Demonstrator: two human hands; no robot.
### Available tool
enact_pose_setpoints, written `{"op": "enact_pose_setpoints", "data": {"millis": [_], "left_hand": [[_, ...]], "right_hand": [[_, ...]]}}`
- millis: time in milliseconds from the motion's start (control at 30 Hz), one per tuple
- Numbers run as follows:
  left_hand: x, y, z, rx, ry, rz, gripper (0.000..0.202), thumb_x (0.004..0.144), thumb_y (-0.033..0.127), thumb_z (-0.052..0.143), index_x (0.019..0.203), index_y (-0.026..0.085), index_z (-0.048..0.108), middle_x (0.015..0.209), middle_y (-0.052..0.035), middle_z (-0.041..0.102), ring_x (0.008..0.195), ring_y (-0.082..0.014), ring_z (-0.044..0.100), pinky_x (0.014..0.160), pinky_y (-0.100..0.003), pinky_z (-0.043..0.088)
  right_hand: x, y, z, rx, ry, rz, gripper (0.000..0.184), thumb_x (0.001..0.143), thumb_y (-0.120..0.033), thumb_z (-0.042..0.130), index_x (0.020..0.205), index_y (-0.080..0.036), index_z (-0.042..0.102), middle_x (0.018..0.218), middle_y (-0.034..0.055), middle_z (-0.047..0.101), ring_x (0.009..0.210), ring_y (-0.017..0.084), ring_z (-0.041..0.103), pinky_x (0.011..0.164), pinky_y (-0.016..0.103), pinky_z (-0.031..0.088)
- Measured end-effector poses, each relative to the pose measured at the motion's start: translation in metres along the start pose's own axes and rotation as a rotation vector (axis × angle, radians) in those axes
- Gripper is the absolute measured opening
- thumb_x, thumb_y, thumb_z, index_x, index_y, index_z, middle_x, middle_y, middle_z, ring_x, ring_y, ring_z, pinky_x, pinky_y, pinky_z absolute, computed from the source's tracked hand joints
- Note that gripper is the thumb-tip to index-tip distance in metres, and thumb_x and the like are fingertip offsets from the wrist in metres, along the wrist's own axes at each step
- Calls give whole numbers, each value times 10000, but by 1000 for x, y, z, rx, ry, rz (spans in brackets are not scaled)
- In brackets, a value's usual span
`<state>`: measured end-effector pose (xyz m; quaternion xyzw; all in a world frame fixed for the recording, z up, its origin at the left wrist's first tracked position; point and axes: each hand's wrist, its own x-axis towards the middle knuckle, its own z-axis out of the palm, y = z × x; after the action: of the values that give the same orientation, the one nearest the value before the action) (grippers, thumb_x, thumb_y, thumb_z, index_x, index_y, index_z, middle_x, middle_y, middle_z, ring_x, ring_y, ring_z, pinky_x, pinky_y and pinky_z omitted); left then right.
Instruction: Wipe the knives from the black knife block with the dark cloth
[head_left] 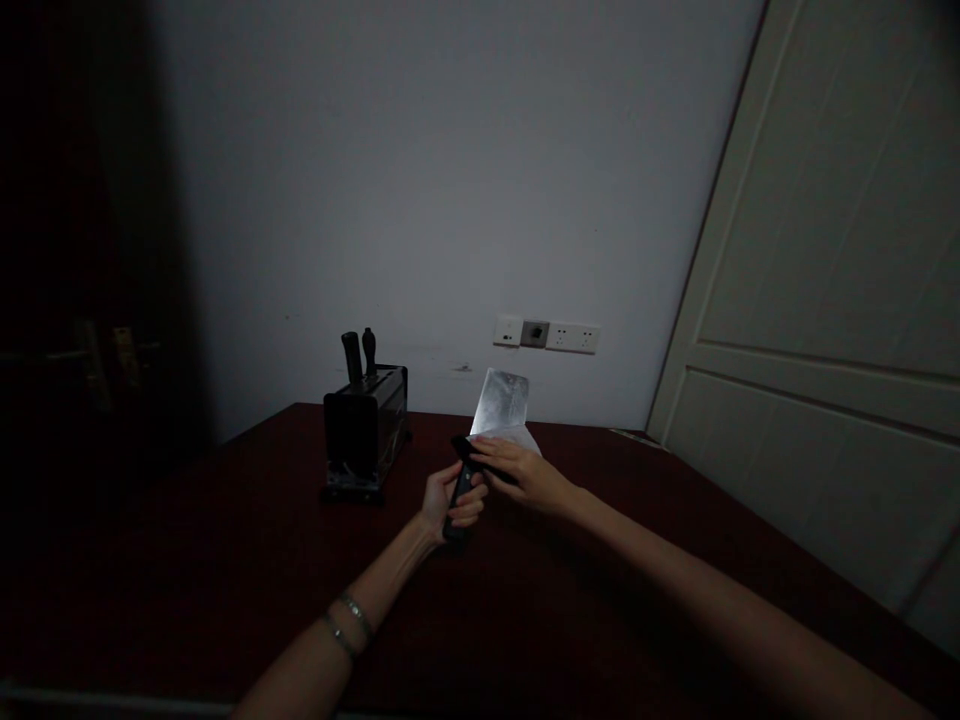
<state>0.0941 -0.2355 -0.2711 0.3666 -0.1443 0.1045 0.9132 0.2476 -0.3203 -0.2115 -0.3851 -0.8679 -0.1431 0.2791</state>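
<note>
My left hand [456, 500] is wrapped round the black riveted handle [460, 503] of a cleaver. Its broad, shiny blade [501, 400] stands up beyond my hands, tilted slightly right. Close against it, my right hand [529, 472] has its fingers bent over a dark, narrow piece [463, 448] at the base of the blade. A pale flat piece [521, 436] shows behind the right fingers; whether it is a second blade or a cloth I cannot tell. To the left stands a black knife block [367, 425] with two dark handles [351, 357] sticking up from its top.
A dark red table [600, 580] spreads beneath my hands. It meets a pale wall [450, 200] with sockets [572, 338] low on it. A white panelled door [825, 300] rises along the right. The left side lies in deep shadow.
</note>
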Motion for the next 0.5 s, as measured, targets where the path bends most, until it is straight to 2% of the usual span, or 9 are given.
{"op": "enact_pose_setpoints", "data": {"millis": [100,200,300,400,500], "left_hand": [[0,-1,2,-7,3,-34,310,877,391,330,735,139,441,463,66,308,290,-25,137,265,-124,165],[0,-1,5,-13,2,-61,307,876,398,328,732,147,431,462,70,291,291,-29,136,269,-123,163],[-1,-2,4,-27,5,-66,295,876,389,330,729,151,423,465,72,281,294,-31,136,274,-123,166],[-1,-1,2,-44,4,-37,288,881,372,325,722,149,413,474,72,277,298,-26,129,274,-120,166],[-1,0,-2,-43,15,14,288,884,362,324,725,140,419,479,71,281,301,-21,123,272,-116,162]], "right_hand": [[6,23,-16,-44,33,29,399,844,-198,446,1242,-220,473,1318,77,469,1245,177,381,1030,420,344],[16,54,-31,-83,131,137,379,848,-210,437,1222,-221,500,1306,79,481,1230,198,403,1029,443,341],[23,70,-31,-101,249,253,365,851,-217,429,1204,-231,520,1313,70,473,1227,217,407,1030,475,326],[22,58,-15,-80,260,284,358,855,-230,429,1199,-223,525,1313,77,471,1238,216,390,1036,479,312],[12,27,4,-11,132,196,371,856,-225,432,1220,-215,502,1323,75,461,1248,195,377,1048,448,305]]}}
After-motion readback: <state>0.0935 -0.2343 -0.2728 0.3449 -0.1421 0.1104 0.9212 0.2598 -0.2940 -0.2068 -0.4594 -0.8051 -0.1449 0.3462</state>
